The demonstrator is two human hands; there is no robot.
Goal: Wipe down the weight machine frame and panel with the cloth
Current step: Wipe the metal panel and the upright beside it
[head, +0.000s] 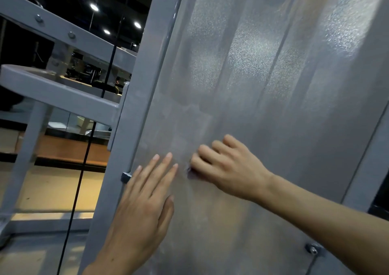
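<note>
On the panel: two bare hands rest against a tall, frosted grey panel (263, 81) of the weight machine.
Left hand: the left hand (145, 201) lies flat on the panel's lower part, fingers (162, 169) straight and slightly spread, holding nothing.
Right hand: the right hand (229, 167) reaches in from the right, fingers curled over a small cloth.
Cloth: the cloth (190, 172) is almost hidden under the right hand; only a dark reddish edge shows, pressed to the panel just beside the left fingertips.
Frame: a grey metal upright (130, 110) borders the panel's left edge, with cross beams (61, 93) branching off to the left.
Fixings: a small bracket (125, 177) sits on the upright near the left hand; a bolt (313, 250) sits low on the right.
Cable: a thin black cable (84, 159) runs down left of the upright.
Beyond: round ceiling lights (94, 7) and a lit floor (52, 188) show through the frame.
</note>
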